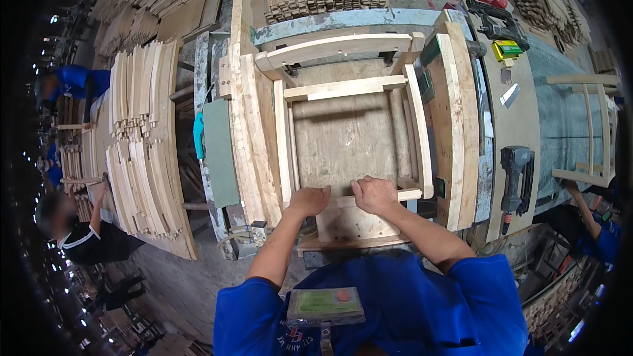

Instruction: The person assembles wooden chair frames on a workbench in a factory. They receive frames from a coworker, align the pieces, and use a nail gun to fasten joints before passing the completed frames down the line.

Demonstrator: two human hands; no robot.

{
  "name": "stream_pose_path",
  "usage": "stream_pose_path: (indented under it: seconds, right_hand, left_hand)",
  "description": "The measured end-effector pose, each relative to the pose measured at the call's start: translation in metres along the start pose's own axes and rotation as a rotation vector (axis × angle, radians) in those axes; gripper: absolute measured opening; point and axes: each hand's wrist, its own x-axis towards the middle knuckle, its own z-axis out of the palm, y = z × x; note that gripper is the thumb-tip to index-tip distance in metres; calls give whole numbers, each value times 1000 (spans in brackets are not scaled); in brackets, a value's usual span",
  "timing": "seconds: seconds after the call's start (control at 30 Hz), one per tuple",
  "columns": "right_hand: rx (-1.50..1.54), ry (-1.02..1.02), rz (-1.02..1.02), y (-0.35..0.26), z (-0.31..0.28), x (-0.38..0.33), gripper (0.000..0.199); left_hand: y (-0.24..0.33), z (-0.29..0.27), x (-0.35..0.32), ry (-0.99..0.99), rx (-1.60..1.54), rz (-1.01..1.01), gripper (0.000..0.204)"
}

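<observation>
A pale wooden chair frame [419, 135] sits in a wooden clamping jig in front of me, its curved back rail at the far side and a straight crosspiece nearer. My left hand [310, 202] is closed around the near rail, close to its left end. Farther right along the same rail [410, 194], my right hand [374, 196] is curled over it, knuckles up. The fingertips of both hands are hidden. Thick jig side boards [260, 151] flank the frame, and a worn plywood panel shows through its opening.
At right, a nail gun [517, 175] lies on a narrow board beside a blade [510, 95] and a yellow-green box [506, 49]. Stacked wooden slats [142, 92] cover a left-hand table. Another person [86, 231] works at left; a second chair frame [580, 175] stands far right.
</observation>
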Motion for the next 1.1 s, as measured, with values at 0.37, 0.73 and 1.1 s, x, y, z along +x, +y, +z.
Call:
stream_pose_path:
  seconds: [0.37,0.73,1.1]
  right_hand:
    - [-66,-445,60,-4,-18,15,57]
    - [-32,-517,85,-4,-27,14,55]
    - [-40,-290,32,2,-12,7,42]
  left_hand:
    - [5,2,-29,390,-111,106,52]
    - [-110,72,-176,1128,339,-493,57]
    - [50,41,3,528,-92,159,41]
